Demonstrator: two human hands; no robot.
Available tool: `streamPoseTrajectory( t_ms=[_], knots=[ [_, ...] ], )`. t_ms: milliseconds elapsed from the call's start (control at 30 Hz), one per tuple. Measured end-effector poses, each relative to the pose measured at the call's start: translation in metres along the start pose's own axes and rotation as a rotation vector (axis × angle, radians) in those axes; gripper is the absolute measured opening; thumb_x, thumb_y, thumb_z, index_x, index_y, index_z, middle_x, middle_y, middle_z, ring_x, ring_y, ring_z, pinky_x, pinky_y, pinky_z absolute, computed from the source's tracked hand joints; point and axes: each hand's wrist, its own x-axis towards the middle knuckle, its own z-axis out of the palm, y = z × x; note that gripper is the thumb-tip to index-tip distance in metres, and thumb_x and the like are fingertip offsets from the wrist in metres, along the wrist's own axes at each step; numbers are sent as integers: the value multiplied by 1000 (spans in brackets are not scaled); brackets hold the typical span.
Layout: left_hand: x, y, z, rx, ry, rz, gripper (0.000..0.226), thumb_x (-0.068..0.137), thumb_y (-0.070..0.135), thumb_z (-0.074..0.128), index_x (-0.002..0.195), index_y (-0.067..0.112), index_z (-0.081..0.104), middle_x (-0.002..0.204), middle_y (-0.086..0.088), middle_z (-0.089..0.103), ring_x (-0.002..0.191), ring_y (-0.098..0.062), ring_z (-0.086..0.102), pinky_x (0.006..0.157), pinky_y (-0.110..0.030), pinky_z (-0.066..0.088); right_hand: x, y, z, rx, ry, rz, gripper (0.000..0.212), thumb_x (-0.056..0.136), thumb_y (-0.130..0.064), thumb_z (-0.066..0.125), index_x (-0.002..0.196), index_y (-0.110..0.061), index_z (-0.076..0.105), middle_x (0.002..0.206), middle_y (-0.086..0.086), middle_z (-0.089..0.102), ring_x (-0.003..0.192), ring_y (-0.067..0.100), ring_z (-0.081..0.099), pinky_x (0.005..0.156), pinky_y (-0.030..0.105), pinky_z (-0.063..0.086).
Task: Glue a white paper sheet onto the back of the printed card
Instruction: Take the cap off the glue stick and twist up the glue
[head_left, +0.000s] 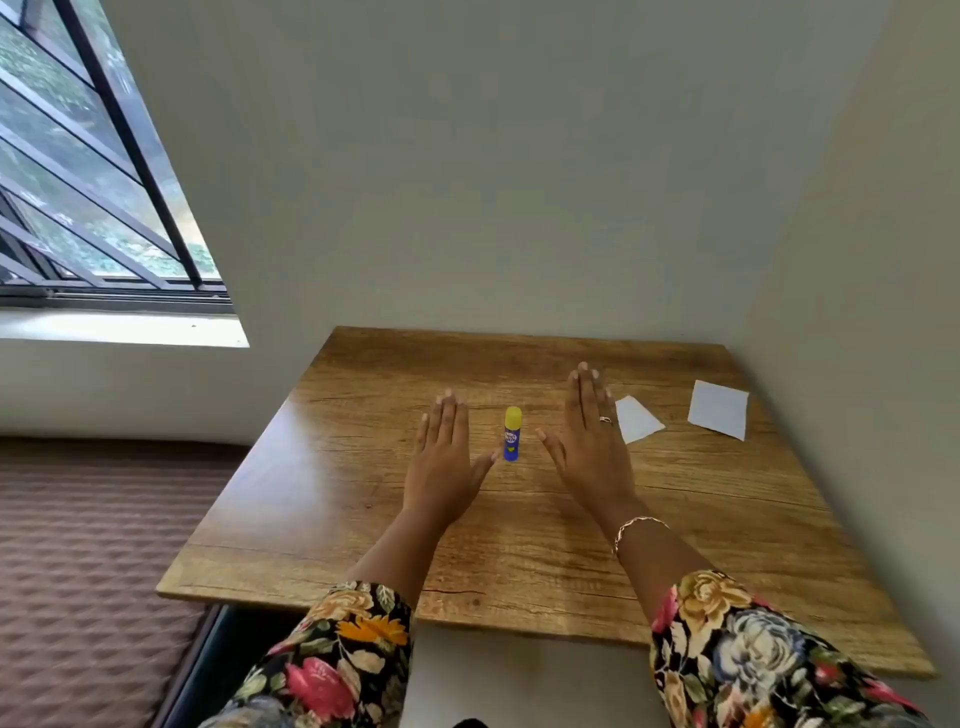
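A person is at a wooden table pushed into the corner of the room. Both hands are laid out flat, palms down, fingers straight and together, gripping nothing. The left hand and the right hand lie side by side near the middle of the table, though I cannot tell whether they rest on the wood or hover just over it. Between them a glue stick stands upright, blue with its yellow cap on, just beside the left thumb and touching neither hand. Just right of the right hand lies a small paper, one edge hidden behind the fingers. Further right, apart from it, a large paper lies flat. Both show white faces, so I cannot tell which is the card. The right hand wears a ring, its wrist a bracelet. A barred window is up on the left.
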Motion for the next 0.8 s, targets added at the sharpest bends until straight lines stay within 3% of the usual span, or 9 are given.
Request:
streamPoseTrajectory(
  t_ms=[133,267,400,500,600,700,733,800],
  knots=[
    [9,4,7,-326,-109,-119,76,87,43,54,145,12,15,156,-8,16,145,-24,9,116,-36,11,16,-10,-2,134,-38,38,76,91,-41,44,144,-9,0,156,10,2,143,18,-2,117,32,5],
    [22,8,15,-548,-139,-227,77,81,36,66,142,16,25,149,-6,35,137,-25,31,108,-41,34,33,-13,-3,253,-177,89,72,91,-42,44,146,-15,6,156,7,12,144,23,13,110,39,29],
    [35,13,25,-632,-154,-235,71,79,31,69,138,14,34,142,-5,44,129,-23,43,101,-35,37,46,-13,3,206,-283,69,59,92,-41,43,141,-13,25,151,10,29,139,26,28,106,39,33],
    [45,17,31,-751,-141,-209,59,79,21,70,131,10,44,134,-7,51,124,-20,47,94,-28,37,54,-12,8,117,-285,37,50,91,-43,45,131,-13,43,137,8,49,122,25,48,94,35,42],
    [54,21,32,-788,-128,-193,41,78,18,71,115,10,55,112,-5,62,101,-18,57,75,-22,40,59,-13,9,89,-268,58,46,86,-48,50,116,-13,55,106,6,65,95,24,61,71,30,43],
    [59,22,36,-829,-168,-205,12,79,15,68,89,12,62,75,1,63,67,-12,57,53,-15,39,64,-18,12,101,-324,84,43,81,-53,54,96,-14,57,75,1,62,75,22,60,59,31,39],
    [59,22,36,-856,-172,-220,10,78,11,67,75,16,60,64,4,58,58,-8,53,47,-13,36,65,-21,12,98,-350,85,44,80,-54,55,93,-13,57,74,1,62,73,22,59,60,33,42],
    [58,20,39,-891,-166,-246,30,77,4,66,58,23,53,54,7,52,50,-5,46,42,-14,33,66,-24,15,75,-399,69,43,80,-53,56,91,-11,58,78,5,66,75,24,59,64,36,44]
  ],
)
